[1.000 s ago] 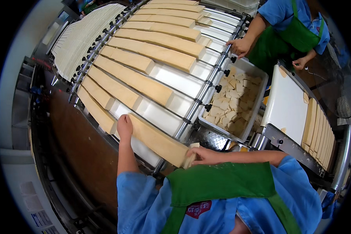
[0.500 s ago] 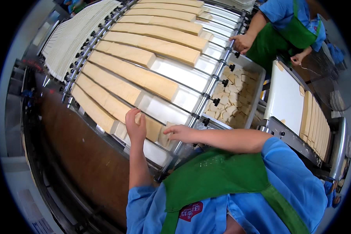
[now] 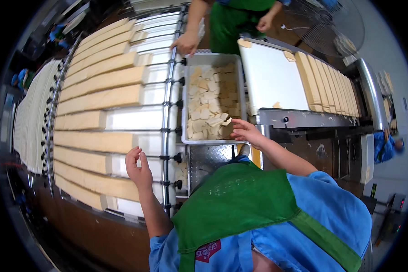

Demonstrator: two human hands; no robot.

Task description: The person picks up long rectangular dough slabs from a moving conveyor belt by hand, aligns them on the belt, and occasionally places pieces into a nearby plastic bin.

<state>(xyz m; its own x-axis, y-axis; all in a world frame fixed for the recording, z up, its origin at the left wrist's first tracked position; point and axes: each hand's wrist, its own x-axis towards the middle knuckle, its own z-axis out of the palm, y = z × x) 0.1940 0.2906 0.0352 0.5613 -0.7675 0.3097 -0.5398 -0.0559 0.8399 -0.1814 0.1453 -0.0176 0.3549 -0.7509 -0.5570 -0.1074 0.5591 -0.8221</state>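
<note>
Long pale-yellow rows [image 3: 95,141], which look like loaves or stacked slices, lie in white lanes split by thin metal rods. My left hand [image 3: 139,168] is over the right ends of the nearer rows, fingers slightly curled and apart, with nothing visible in it. At the front right corner of a grey bin [image 3: 213,142], my right hand [image 3: 247,132] reaches over the rim with its fingers spread. Flat pale slices [image 3: 208,97] fill much of this bin. A tilted slice [image 3: 226,121] is right by my right fingertips; whether they touch it I cannot tell.
A metal rail [image 3: 170,104] with black knobs edges the lanes. Beyond it, a co-worker's hand [image 3: 187,43] rests by the rail. To the right, a white conveyor [image 3: 276,77] carries more pale bars [image 3: 322,84]. A large fan [image 3: 335,29] stands farther back.
My right hand has moved from the end of a near row, where it was at some slices, over to the bin. My left hand stays near the rows. The view has turned rightward.
</note>
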